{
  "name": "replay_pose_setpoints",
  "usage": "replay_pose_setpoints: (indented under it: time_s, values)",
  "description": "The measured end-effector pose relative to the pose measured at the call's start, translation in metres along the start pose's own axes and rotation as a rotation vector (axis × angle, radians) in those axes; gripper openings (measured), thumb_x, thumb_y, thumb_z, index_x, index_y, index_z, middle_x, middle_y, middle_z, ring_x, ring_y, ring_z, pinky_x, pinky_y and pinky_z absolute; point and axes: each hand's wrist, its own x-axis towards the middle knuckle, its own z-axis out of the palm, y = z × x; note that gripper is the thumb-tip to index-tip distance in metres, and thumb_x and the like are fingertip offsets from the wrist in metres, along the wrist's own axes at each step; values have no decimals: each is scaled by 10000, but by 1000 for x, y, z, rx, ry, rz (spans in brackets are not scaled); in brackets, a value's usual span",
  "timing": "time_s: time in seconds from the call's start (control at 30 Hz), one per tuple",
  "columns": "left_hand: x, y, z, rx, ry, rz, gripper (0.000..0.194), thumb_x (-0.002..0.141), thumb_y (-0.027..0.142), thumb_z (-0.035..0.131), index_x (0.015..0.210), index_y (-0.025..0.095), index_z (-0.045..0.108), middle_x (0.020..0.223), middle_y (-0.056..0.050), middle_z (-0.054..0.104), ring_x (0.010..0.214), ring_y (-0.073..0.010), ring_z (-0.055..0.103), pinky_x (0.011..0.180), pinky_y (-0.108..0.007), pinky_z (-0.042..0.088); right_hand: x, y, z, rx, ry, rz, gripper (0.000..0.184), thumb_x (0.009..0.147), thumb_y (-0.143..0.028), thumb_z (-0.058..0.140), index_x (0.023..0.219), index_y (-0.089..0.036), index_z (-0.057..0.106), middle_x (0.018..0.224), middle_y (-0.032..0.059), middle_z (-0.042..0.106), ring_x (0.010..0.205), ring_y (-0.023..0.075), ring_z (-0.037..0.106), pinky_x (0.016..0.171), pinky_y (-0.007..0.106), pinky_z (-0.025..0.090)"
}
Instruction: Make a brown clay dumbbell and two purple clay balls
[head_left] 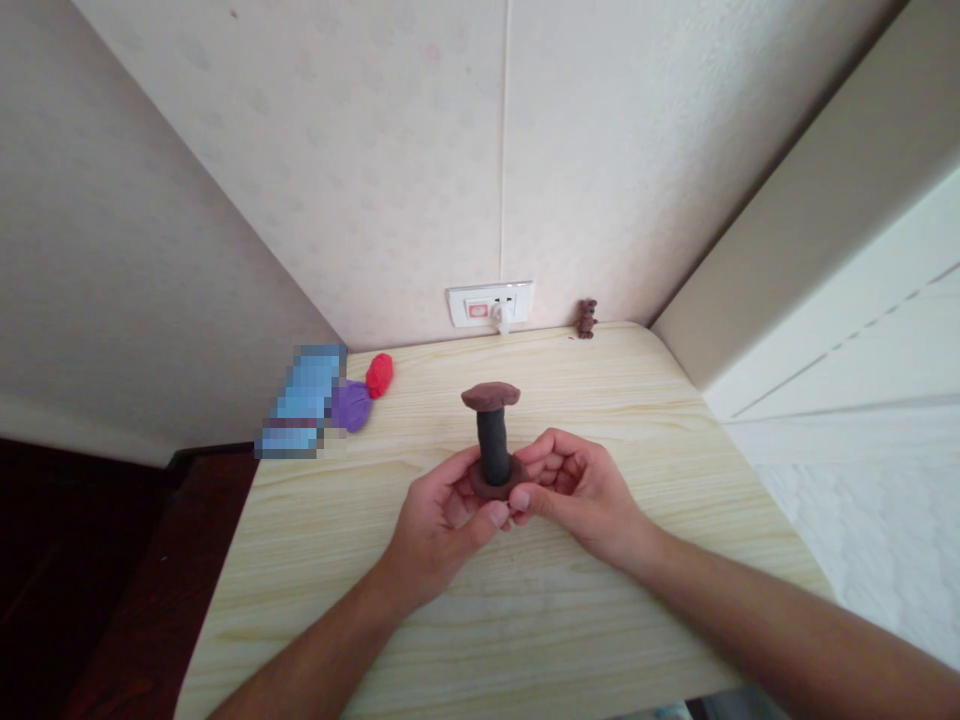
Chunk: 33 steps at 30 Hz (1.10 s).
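Note:
Between my two hands stands a clay figure point(493, 445), made of a black upright column with a brown flattened cap on top and a round brown base. My left hand point(442, 520) curls around the left side of the base, its thumb at the front edge. From the right, my right hand point(577, 490) grips the same base, thumb on its front rim and fingers bent behind. The column is upright, leaning slightly left. Some fingertips are hidden beneath and behind the base.
On the pale wooden tabletop point(337, 600), a purple lump point(351, 406) and a red lump point(380, 374) lie at the back left, beside a blurred blue item point(304, 400). A small brown bear figure point(586, 319) stands at the back right. A plug point(502, 317) sits in the wall socket point(459, 308).

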Motion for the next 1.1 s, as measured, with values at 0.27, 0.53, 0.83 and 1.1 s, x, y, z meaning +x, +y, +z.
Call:
replay_pose_setpoints:
  time_s: [0.27,0.53,0.83,1.1]
  values:
    - [3,1,1,8,33,-26,399,837,192,780,1223,175,680,1020,-79,760,777,-134,696,677,-225,577,-1,2,0,-13,-4,8,366,685,-155,904,893,-166,603,754,30,800,632,142,766,618,235,640]
    - [3,4,2,11,15,36,448,843,318,777,1246,155,665,986,-93,736,724,-139,662,660,-255,576,0,0,0,-41,5,13,386,662,-174,921,890,-178,610,761,20,795,634,143,764,623,238,638]
    - [1,7,3,42,-54,38,371,916,251,677,1277,178,633,910,-46,669,757,-128,624,692,-239,536,0,0,0,-10,16,70,482,643,-151,928,1016,-177,624,716,-20,758,607,139,748,605,239,631]
    - [3,12,5,66,-123,20,383,969,303,594,1329,171,591,870,-33,577,756,-133,564,691,-247,496,0,-2,1,-42,-19,103,394,669,-189,916,956,-151,649,748,7,747,626,131,724,595,232,606]
